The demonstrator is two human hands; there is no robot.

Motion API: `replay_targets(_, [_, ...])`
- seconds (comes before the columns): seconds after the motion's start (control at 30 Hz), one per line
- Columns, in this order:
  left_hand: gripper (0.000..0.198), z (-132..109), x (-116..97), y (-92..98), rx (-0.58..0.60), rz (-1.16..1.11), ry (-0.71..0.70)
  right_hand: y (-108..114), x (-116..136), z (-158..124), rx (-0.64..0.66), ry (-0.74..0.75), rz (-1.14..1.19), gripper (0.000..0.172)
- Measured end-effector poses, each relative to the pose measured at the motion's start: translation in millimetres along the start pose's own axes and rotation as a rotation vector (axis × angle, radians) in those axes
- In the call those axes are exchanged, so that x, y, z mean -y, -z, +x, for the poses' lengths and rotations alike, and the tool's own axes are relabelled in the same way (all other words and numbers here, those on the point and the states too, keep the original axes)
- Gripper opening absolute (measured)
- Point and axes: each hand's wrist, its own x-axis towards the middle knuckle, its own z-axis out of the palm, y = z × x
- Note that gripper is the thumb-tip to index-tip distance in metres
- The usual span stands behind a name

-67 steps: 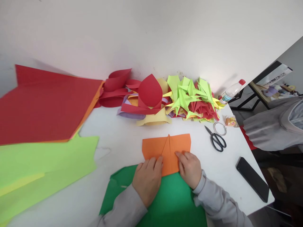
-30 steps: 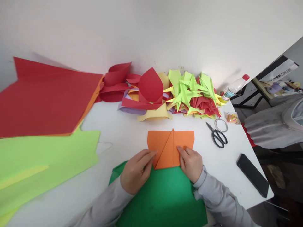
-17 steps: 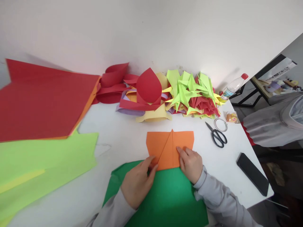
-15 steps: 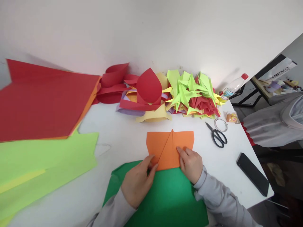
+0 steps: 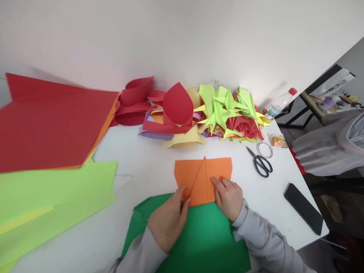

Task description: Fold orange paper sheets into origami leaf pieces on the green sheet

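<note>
A folded sheet of orange paper (image 5: pixel 199 178) lies in front of me, with a slanting fold edge, a crease down its middle and a small point at the top. Its lower edge overlaps a large green sheet (image 5: pixel 210 239). My left hand (image 5: pixel 170 220) pinches the lower left corner of the orange paper between thumb and fingers. On the right half, my right hand (image 5: pixel 229 196) has its index finger pressed on the paper, the thumb at the lower right edge and the other fingers curled.
Red sheets (image 5: pixel 54 129) and light green sheets (image 5: pixel 71 201) lie at left. Along the wall are curled red paper pieces (image 5: pixel 178 106) and folded green shapes (image 5: pixel 224 106). Scissors (image 5: pixel 261 165), a tape roll (image 5: pixel 265 149), a wrapped snack (image 5: pixel 278 141), a bottle (image 5: pixel 280 104) and a phone (image 5: pixel 303 208) are at right.
The left hand has shifted slightly down, and the orange paper's left part has moved a little left. The right hand stays nearly in place on the paper.
</note>
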Motion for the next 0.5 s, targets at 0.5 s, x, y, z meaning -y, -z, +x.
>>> replay_targets(0.5, [0.03, -6.5, -4.3, -8.6, -0.097, 0.077, 0.001, -1.8, 1.3, -3.5, -0.018, -0.008, -0.039, 0.039])
